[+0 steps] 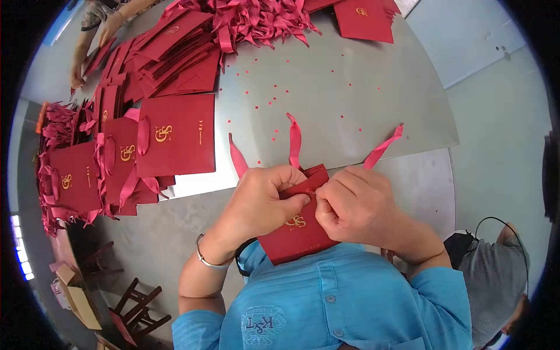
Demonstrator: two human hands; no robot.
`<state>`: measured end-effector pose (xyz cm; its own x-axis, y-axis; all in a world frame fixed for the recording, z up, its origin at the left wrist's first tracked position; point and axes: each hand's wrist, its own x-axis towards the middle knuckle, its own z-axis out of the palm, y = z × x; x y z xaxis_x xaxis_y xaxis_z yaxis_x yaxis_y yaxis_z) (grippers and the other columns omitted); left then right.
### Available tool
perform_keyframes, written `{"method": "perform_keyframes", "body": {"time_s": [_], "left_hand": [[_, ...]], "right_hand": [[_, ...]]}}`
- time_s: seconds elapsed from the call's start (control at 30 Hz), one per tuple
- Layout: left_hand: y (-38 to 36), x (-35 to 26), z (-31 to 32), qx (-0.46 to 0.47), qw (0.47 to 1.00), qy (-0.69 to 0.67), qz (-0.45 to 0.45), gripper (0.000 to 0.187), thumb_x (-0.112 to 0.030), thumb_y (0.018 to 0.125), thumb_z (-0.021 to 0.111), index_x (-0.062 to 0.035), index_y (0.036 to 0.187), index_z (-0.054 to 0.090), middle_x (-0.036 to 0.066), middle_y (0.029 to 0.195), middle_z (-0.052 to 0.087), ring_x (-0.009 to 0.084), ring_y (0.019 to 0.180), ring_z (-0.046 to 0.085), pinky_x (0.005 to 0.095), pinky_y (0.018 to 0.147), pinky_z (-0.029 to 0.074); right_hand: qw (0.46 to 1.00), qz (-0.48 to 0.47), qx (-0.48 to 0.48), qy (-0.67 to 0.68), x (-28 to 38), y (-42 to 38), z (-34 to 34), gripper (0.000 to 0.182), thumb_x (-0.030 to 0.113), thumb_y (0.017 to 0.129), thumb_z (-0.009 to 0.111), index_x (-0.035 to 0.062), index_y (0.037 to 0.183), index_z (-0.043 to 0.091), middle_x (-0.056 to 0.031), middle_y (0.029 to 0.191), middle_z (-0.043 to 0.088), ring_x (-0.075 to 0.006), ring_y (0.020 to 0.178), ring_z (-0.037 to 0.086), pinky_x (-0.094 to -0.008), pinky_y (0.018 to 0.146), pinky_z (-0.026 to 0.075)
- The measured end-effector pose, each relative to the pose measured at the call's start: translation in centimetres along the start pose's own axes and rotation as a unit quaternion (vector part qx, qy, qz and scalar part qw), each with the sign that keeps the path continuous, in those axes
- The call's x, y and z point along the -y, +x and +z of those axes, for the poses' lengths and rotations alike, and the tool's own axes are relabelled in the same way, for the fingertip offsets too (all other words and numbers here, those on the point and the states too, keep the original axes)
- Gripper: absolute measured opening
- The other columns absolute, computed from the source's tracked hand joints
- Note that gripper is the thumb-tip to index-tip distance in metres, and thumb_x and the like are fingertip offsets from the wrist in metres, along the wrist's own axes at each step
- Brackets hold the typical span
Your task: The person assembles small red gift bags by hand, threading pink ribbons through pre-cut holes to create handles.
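Observation:
A dark red paper gift bag (297,245) with gold lettering is held upright against my blue shirt. At its top edge, my left hand (259,201) is closed on the bag, thumb on the front and fingers inside the opening. Close beside it, my right hand (359,204) is closed in a pinch at the bag's rim. A pink ribbon (385,146) sticks out above the right hand; its other end is hidden by the fingers. Two more ribbon lengths rise behind the bag, one (295,140) in the middle and one (236,156) by my left hand.
Bags with ribbon handles (178,134) lie in overlapping piles at left. Flat bags (175,58) and a heap of loose ribbons (256,23) are at the back. Small red paper dots dot the metal table (315,76). Another person's hands (111,26) work at far left; someone sits (496,286) at right.

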<state>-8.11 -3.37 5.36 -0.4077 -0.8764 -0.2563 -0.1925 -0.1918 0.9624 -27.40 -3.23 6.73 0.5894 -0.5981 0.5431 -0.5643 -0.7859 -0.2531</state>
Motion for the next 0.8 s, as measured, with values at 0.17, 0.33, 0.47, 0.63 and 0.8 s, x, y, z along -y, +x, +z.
{"method": "perform_keyframes", "body": {"time_s": [0.17,0.33,0.47,0.63,0.8], "left_hand": [[0.0,0.4,0.1,0.001,1.000,0.024,0.010,0.018,0.007,0.078,0.068,0.0047,0.096,0.064,0.001,0.081,0.065,0.0037,0.076,0.058,0.0205,0.063,0.049],[0.2,1.2,0.4,-0.027,0.996,0.048,0.064,0.015,0.000,0.075,0.069,0.0026,0.088,0.063,0.011,0.068,0.064,0.0085,0.062,0.057,0.0281,0.056,0.047],[0.1,0.8,0.1,0.005,0.999,0.040,0.029,0.012,0.008,0.081,0.066,0.0039,0.092,0.062,0.000,0.078,0.063,0.0035,0.074,0.057,0.0204,0.061,0.047],[0.2,1.5,0.1,0.008,0.999,0.026,0.037,0.012,0.008,0.082,0.064,0.0037,0.093,0.062,0.001,0.079,0.064,0.0041,0.074,0.057,0.0207,0.062,0.048],[0.3,1.2,0.1,0.013,0.997,0.050,0.053,0.015,0.008,0.082,0.063,0.0034,0.096,0.063,0.003,0.081,0.066,0.0052,0.075,0.059,0.0218,0.064,0.050]], "right_hand": [[1.000,0.005,-0.010,-0.003,0.1,0.2,0.1,0.018,-0.005,0.055,0.061,0.0063,0.062,0.049,-0.0045,0.057,0.045,-0.0194,0.048,0.047,-0.0295,0.042,0.037],[0.998,0.003,0.040,-0.047,0.7,0.5,-0.1,0.020,-0.003,0.055,0.062,0.0069,0.060,0.046,-0.0056,0.057,0.045,-0.0207,0.048,0.048,-0.0313,0.042,0.039],[0.999,0.022,0.028,-0.015,0.5,0.4,0.6,0.019,-0.002,0.056,0.063,0.0071,0.060,0.046,-0.0065,0.057,0.047,-0.0221,0.049,0.050,-0.0329,0.043,0.040],[0.999,0.043,0.004,-0.006,0.9,0.6,1.1,0.020,-0.001,0.059,0.064,0.0077,0.060,0.046,-0.0069,0.057,0.048,-0.0234,0.048,0.050,-0.0351,0.043,0.042],[0.998,0.054,0.010,0.014,0.6,0.6,1.2,0.021,-0.001,0.059,0.065,0.0068,0.062,0.046,-0.0069,0.057,0.049,-0.0231,0.049,0.052,-0.0357,0.043,0.043]]}}
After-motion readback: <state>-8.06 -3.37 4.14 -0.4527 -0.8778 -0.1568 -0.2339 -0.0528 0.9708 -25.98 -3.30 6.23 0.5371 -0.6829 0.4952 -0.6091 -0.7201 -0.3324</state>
